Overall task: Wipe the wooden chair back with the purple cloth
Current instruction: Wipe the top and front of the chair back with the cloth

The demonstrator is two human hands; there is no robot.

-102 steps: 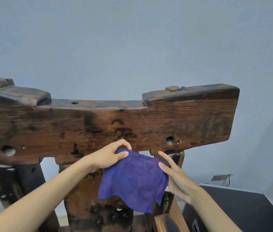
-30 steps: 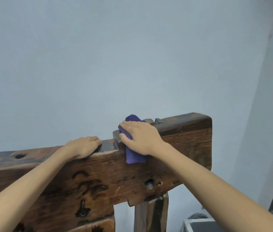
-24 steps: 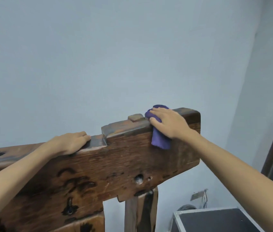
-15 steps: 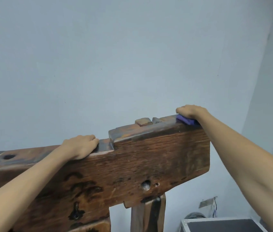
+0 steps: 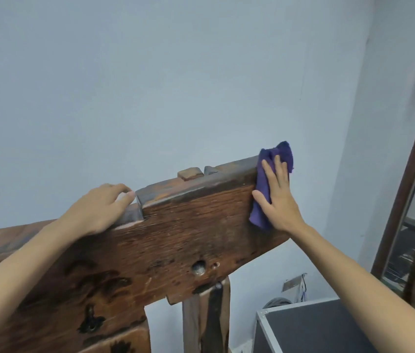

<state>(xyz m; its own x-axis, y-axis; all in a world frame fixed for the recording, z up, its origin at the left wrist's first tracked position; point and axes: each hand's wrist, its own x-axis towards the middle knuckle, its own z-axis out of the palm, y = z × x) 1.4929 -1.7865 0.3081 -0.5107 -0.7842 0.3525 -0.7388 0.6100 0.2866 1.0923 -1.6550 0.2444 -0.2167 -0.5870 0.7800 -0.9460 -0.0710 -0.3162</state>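
The wooden chair back (image 5: pixel 175 233) is a thick, dark, weathered plank that slopes up to the right across the lower half of the view. My right hand (image 5: pixel 277 200) lies flat on its front face at the right end and presses the purple cloth (image 5: pixel 265 171) against the wood. The cloth is bunched; its top sticks up above the plank's upper edge. My left hand (image 5: pixel 99 207) rests on the top edge near a step in the wood, fingers curled over it, holding no cloth.
A wooden post (image 5: pixel 206 319) stands under the plank. A dark case with a metal rim (image 5: pixel 310 327) sits at the lower right. A dark door frame (image 5: pixel 410 179) runs along the right edge. A pale blue wall fills the background.
My right hand has come down from the top right corner of the plank onto its front face, spreading flat over the cloth. My left hand has stayed on the top edge.
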